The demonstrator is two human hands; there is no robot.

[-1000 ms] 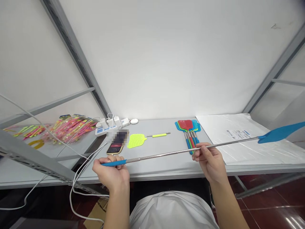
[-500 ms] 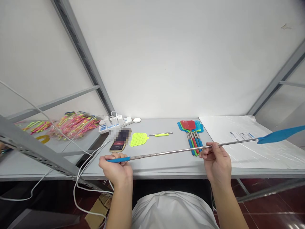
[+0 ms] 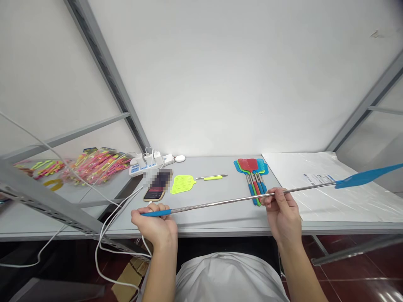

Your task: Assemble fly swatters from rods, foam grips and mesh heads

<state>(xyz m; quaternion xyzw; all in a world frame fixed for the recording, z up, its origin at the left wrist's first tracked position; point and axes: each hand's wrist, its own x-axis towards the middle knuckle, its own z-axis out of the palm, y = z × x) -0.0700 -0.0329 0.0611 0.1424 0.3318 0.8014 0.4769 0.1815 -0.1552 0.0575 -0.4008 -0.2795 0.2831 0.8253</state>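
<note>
A blue fly swatter (image 3: 220, 202) with a long, extended metal rod is held across in front of me, above the table's front part. My left hand (image 3: 156, 222) is closed around its blue handle. My right hand (image 3: 283, 209) pinches the rod near the blue paddle, which reaches toward the right edge of the view, seen nearly edge-on. Behind the rod lies a pile of fly swatters (image 3: 252, 167) in red, blue and green, their handles partly covered by the rod and my right hand. A yellow-green swatter head (image 3: 183, 184) lies apart from a rod with a yellow-green handle (image 3: 213, 178).
A phone (image 3: 158, 184) lies left of the yellow-green head, near a power strip (image 3: 151, 163) with plugs. White cables (image 3: 103, 235) hang over the table edge beside a metal post. Bagged colourful items (image 3: 97, 165) lie at far left. A white wrapped package (image 3: 346, 205) lies at right.
My right hand has shifted slightly left, and the blue paddle with it. My left hand stays on the handle.
</note>
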